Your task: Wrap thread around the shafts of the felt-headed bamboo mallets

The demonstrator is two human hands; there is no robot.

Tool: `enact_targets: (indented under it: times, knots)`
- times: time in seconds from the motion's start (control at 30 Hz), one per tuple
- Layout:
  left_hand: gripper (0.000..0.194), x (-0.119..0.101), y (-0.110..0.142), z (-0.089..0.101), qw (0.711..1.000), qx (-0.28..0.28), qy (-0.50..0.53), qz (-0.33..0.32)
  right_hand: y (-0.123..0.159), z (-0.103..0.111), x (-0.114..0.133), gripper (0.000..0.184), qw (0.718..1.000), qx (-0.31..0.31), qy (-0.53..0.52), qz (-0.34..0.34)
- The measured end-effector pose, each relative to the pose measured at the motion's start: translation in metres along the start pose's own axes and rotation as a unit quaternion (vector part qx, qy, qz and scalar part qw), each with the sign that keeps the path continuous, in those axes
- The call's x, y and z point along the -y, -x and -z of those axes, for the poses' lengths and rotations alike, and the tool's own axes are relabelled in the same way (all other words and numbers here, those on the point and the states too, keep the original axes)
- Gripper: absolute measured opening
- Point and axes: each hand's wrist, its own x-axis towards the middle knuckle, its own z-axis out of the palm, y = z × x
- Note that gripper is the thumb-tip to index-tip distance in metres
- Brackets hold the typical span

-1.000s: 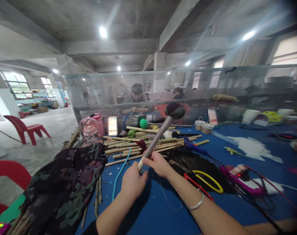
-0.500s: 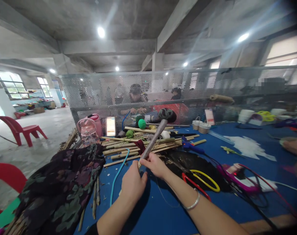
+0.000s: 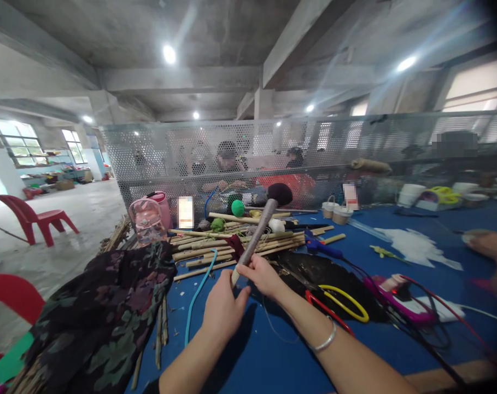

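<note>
Both hands are on a padded mallet (image 3: 256, 236) with a grey wrapped shaft and a bulky, dark cloth-covered head (image 3: 279, 194). It slants up and away from me, over the table. My left hand (image 3: 223, 301) is closed round the pale lower end of the shaft. Just above it, my right hand (image 3: 264, 275) grips the grey wrapping near its bottom. A thin thread (image 3: 275, 328) hangs in a loop under my right hand. Beyond the hands lie several bamboo sticks (image 3: 207, 253) and a strip of dark red cloth (image 3: 234, 245).
Scissors (image 3: 344, 302) with red and yellow handles lie on black cloth at the right. Behind them is a blue glue gun (image 3: 326, 247). A magenta power strip (image 3: 379, 298) trails cables. Dark floral cloth (image 3: 109, 306) covers the left side. A perforated metal screen (image 3: 170, 148) stands behind.
The mallet has turned about its length: its head showed a camouflage pattern and now shows plain dark cloth. Both hands stay in nearly the same place.
</note>
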Motion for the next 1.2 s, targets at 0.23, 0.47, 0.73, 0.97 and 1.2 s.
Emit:
enact_targets:
  times: [0.23, 0.47, 0.73, 0.97, 1.2]
  knots:
    - [0.019, 0.002, -0.012, 0.010, 0.973, 0.137, 0.176, 0.066, 0.006, -0.004, 0.009, 0.038, 0.996, 0.061, -0.055, 0.022]
    - [0.028, -0.002, -0.003, 0.000, 0.989, 0.010, 0.147, 0.015, 0.000, 0.000, 0.005, 0.036, 0.999, 0.023, -0.004, 0.022]
    - [0.029, 0.004, -0.012, 0.007, 0.980, 0.035, 0.198, 0.003, 0.002, 0.004, 0.009, 0.038, 0.999, 0.030, -0.024, 0.014]
    - [0.040, -0.003, -0.011, 0.011, 0.948, 0.146, 0.282, 0.036, 0.003, 0.007, 0.007, 0.037, 0.997, 0.055, -0.041, 0.021]
    - [0.034, 0.007, -0.014, 0.017, 0.992, 0.046, 0.121, -0.010, -0.002, 0.010, 0.004, 0.034, 0.998, 0.045, 0.047, 0.023]
